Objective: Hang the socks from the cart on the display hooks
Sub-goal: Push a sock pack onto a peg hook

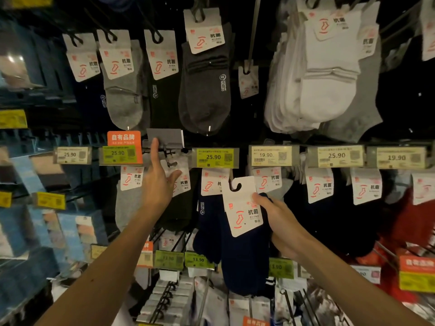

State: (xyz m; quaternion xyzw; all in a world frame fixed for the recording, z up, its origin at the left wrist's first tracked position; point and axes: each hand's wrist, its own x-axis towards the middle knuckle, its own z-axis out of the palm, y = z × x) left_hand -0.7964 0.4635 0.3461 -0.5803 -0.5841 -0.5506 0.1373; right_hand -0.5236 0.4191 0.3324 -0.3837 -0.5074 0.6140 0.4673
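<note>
Rack: dark panel (404,109), hooks (255,24), price rail (273,147) across the middle.
On rail: yellow tags (213,157), orange sign (124,137).
Above rail: grey socks (122,102), charcoal socks (204,95), white socks (324,90), all hanging.
Below rail: red socks (414,222), far right.

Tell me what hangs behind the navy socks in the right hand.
Another navy pair hangs there, beside green price tags. The held socks cover the rest.

Right hand (280,222): fingers hidden behind navy sock pack (244,255), only thumb shows on its card | left hand (157,184): covers part of a hanging card (184,182) behind it | both forearms (106,262): cut by lower edge | price tags (213,157): fine print illegible | boxes at left (35,227): blurred | top-row hooks (197,12): run out past upper edge
</note>
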